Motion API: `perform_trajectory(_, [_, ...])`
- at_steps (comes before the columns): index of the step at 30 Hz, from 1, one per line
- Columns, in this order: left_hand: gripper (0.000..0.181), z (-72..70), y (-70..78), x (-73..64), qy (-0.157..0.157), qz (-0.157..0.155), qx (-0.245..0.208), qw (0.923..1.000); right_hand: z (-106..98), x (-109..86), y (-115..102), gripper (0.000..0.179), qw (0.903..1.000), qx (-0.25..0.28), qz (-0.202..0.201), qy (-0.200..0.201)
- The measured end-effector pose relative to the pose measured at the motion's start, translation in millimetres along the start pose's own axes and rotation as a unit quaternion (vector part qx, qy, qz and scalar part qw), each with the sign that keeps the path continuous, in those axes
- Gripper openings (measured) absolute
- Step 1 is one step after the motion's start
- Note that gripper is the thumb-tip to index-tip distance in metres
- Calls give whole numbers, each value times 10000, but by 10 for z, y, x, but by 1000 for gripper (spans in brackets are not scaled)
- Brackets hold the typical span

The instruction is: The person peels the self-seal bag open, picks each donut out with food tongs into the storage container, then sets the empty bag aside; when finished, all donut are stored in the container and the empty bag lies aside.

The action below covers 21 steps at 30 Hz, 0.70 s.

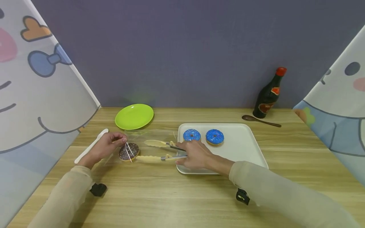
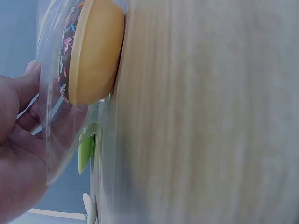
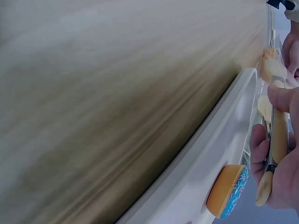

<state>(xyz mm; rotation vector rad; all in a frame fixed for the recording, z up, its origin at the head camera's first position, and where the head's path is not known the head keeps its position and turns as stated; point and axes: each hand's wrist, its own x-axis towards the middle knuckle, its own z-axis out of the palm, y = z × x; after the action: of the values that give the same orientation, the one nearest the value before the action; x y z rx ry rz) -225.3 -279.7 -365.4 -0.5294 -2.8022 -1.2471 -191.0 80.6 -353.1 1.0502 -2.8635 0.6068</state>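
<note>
My left hand [image 1: 106,146] pinches the edge of a clear plastic bag [image 2: 52,135] on the left of the table. A donut [image 1: 133,149] with dark brown icing and coloured sprinkles lies flat, apparently inside the bag, with plastic in front of it in the left wrist view. My right hand [image 1: 196,155] grips tongs [image 1: 151,159] with cream-coloured tips and metal arms. The tong tips are spread apart and point left toward the brown donut, with nothing visible between them. Beneath the right hand is a white tray [image 1: 239,155] bearing two blue-iced donuts, one left [image 1: 191,134] and one right [image 1: 214,136].
Behind the bag sits a green plate [image 1: 134,116]. A white knife-like utensil [image 1: 91,146] lies left of my left hand. At the back right stand a dark bottle [image 1: 267,96] with a red cap and, before it, a brown spoon [image 1: 260,121]. Walls enclose the table's back and sides.
</note>
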Motion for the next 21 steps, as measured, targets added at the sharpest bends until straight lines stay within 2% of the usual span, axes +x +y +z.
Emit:
perform_trajectory(10, [15, 14, 27, -15, 20, 3, -4, 10000, 60, 131, 37, 62, 9996, -165, -210, -79])
perform_trajectory(21, [14, 19, 46, -22, 81, 62, 48, 9999, 98, 218, -13, 58, 9995, -25, -253, -211])
